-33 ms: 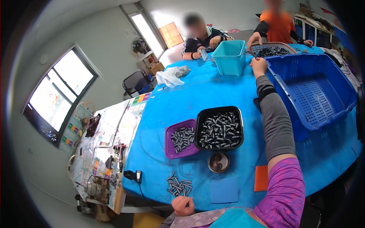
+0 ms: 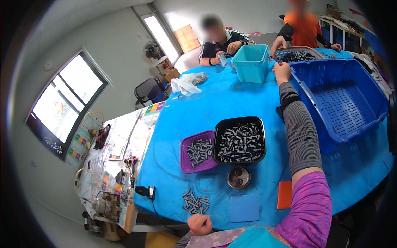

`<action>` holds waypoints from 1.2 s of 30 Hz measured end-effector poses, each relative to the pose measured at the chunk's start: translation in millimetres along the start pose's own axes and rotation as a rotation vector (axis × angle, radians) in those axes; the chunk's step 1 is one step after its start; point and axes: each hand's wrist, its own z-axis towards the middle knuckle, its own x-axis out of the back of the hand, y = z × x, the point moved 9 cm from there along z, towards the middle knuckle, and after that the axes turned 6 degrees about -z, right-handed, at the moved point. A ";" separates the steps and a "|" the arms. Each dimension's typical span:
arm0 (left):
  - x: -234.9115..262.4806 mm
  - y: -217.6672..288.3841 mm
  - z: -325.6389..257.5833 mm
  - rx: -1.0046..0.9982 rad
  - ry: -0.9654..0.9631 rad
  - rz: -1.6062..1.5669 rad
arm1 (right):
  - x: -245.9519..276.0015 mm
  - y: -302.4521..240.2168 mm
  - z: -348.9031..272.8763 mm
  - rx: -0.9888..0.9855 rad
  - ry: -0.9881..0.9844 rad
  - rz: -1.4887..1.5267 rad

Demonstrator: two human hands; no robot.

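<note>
My right arm stretches far across the table. My right hand [image 2: 282,71] is closed beside the near left edge of a pinkish basket [image 2: 321,53] of small dark pieces [image 2: 297,56]; what its fingers hold, if anything, is too small to make out. By the table's front edge, my left hand [image 2: 199,224] rests curled, its fingertips hidden. Just beyond it lies a loose pile of small grey-and-black strips [image 2: 196,202]. Similar pieces fill a black tray [image 2: 216,124] and part of a purple tray [image 2: 185,166] beside it.
A large blue crate [image 2: 351,132] stands right of my forearm. Farther off are a turquoise bin [image 2: 250,70] and a plastic bag [image 2: 186,84]. Nearer lie a round tin [image 2: 238,185], a blue square [image 2: 245,208] and an orange square [image 2: 284,194]. Two people sit across the table.
</note>
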 end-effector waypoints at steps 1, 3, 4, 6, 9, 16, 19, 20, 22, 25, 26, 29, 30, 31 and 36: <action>0.7 -0.9 -1.3 -0.004 0.005 0.012 | -2.1 -3.7 -0.3 -0.021 -0.005 -0.033; 1.8 -2.2 -3.5 -0.027 0.026 -0.011 | -6.1 -11.7 0.4 0.003 0.018 -0.075; 1.3 -5.4 -6.8 -0.017 0.028 -0.004 | -6.9 -11.8 4.1 -0.003 0.017 -0.097; 1.1 -5.9 -5.8 -0.026 0.025 -0.026 | -1.7 -20.7 3.9 0.013 0.020 -0.144; 0.4 -5.0 -5.8 -0.012 0.014 -0.034 | -3.1 -14.8 13.7 0.008 0.026 -0.070; 0.5 -0.7 -0.9 0.087 -0.013 0.051 | -4.4 -6.5 25.7 0.130 0.136 0.010; -1.6 2.5 -0.5 0.037 -0.011 0.055 | 4.3 14.6 34.1 0.119 0.155 -0.053; -7.6 0.3 3.4 0.018 -0.049 0.013 | 26.5 40.3 59.5 0.147 0.222 -0.008; -1.5 2.8 2.1 0.040 -0.016 0.046 | -6.9 17.4 21.5 -0.004 -0.086 0.200; 0.5 5.8 1.2 -0.044 -0.023 0.008 | 12.6 -13.6 -16.0 -0.126 -0.169 0.425; -0.3 6.9 3.6 -0.040 -0.042 0.012 | 23.7 -25.6 -31.1 -0.150 -0.160 0.406; -2.1 11.1 6.8 -0.115 -0.063 -0.048 | 60.0 -51.7 -66.0 -0.194 -0.175 0.375; 0.8 15.7 8.7 -0.154 -0.066 -0.075 | 72.4 -64.2 -78.5 -0.169 -0.206 0.387; 2.0 20.9 11.6 -0.191 -0.066 -0.102 | 82.1 -76.1 -91.9 -0.143 -0.241 0.399; -24.0 127.2 66.2 -0.394 -0.189 -0.490 | 158.2 -112.7 -152.9 -0.115 -0.204 0.488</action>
